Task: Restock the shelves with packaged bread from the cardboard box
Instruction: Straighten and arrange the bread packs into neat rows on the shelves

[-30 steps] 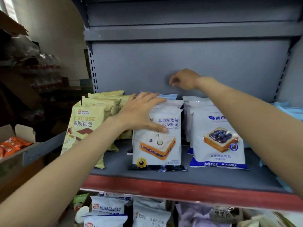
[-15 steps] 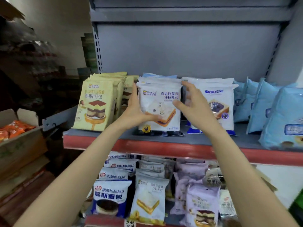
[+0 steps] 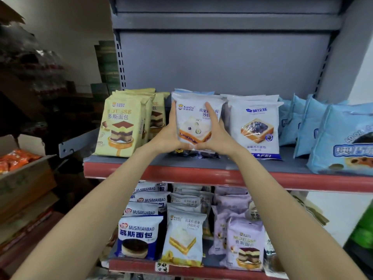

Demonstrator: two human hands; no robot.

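Note:
A white XianDu blueberry toast packet [image 3: 192, 118] stands upright at the front of a row on the grey upper shelf [image 3: 232, 164]. My left hand [image 3: 171, 134] holds its left edge and lower corner. My right hand [image 3: 214, 136] grips its right side, with the thumb across the front. Yellow mousse bread packets [image 3: 121, 126] stand to its left and white blueberry bread packets [image 3: 256, 126] to its right. A cardboard box [image 3: 24, 174] with orange packets sits at the far left.
Light blue packets [image 3: 335, 138] fill the right end of the upper shelf. The lower shelf [image 3: 191, 269] holds several rows of bread packets. A loose grey bracket [image 3: 78, 144] juts out left of the shelf. Above the packets the shelf back panel is bare.
My right hand came forward from the back of the shelf to the packet's right side. Both hands now hold the white packet upright. The view has pulled back and lower.

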